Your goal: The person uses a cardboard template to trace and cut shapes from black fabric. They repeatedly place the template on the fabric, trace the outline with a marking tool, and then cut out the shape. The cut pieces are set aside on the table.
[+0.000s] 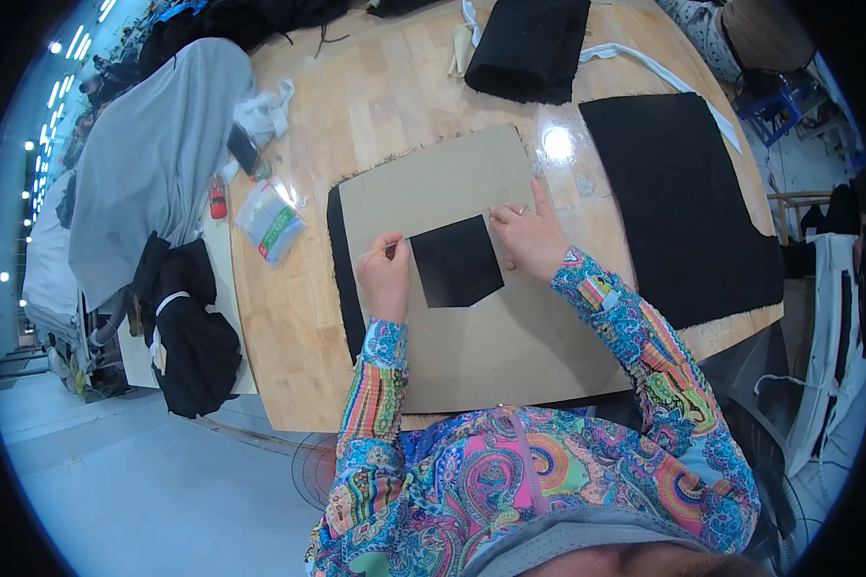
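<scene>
A large tan cardboard template [452, 361] lies over black fabric [347, 274], which shows along its left and lower edges. In the template's middle is a black pocket-shaped five-sided patch [458, 262]; whether it is a piece on top or a cut-out opening I cannot tell. My left hand [385, 274] is closed at the patch's upper left corner, thumb and fingertips pinched together; what they grip is too small to make out. By the upper right corner my right hand [529, 236] rests on the template, index finger stretched out and the others spread.
Another cut black fabric panel [678, 212] lies to the right, and a folded black bundle [529, 48] at the back. To the left are a clear plastic packet [269, 223], a dark phone [243, 149], a red object [218, 197] and grey cloth [154, 163]. White tape [635, 58] trails behind.
</scene>
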Demonstrator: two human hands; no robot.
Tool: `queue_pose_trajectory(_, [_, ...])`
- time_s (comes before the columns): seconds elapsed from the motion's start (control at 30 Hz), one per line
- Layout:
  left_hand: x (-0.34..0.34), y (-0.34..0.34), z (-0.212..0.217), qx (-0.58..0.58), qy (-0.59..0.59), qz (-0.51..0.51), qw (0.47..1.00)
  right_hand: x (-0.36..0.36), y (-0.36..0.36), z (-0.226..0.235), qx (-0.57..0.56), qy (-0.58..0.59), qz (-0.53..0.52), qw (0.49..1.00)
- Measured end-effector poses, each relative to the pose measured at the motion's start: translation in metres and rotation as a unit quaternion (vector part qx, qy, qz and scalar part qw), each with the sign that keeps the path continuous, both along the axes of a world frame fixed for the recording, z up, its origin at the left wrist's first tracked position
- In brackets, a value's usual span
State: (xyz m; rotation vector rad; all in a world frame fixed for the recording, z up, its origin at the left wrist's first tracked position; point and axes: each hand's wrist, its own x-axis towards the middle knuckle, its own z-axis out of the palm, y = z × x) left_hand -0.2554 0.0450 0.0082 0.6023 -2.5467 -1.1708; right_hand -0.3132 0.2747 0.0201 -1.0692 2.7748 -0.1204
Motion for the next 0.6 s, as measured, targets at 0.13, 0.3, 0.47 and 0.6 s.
queue_pose_trajectory(0.13, [-0.001, 0.002, 0.002, -0.017, -0.018, -0.001, 1.000, 0.000, -0.001, 0.000, 0.006, -0.004, -0.003, 1.000])
queue_pose_trajectory(0.3, [0.013, 0.005, 0.006, -0.045, -0.050, -0.019, 0.998, 0.002, -0.001, 0.000, -0.028, 0.017, -0.002, 0.999])
queue_pose_trajectory(0.47, [0.047, 0.009, 0.004, -0.025, -0.063, -0.040, 0.997, 0.002, -0.001, 0.003, -0.023, 0.013, -0.004, 1.000])
queue_pose_trajectory(0.6, [0.070, 0.015, 0.010, -0.015, -0.084, -0.058, 0.995, 0.001, 0.001, -0.002, -0.025, 0.021, -0.005, 0.999])
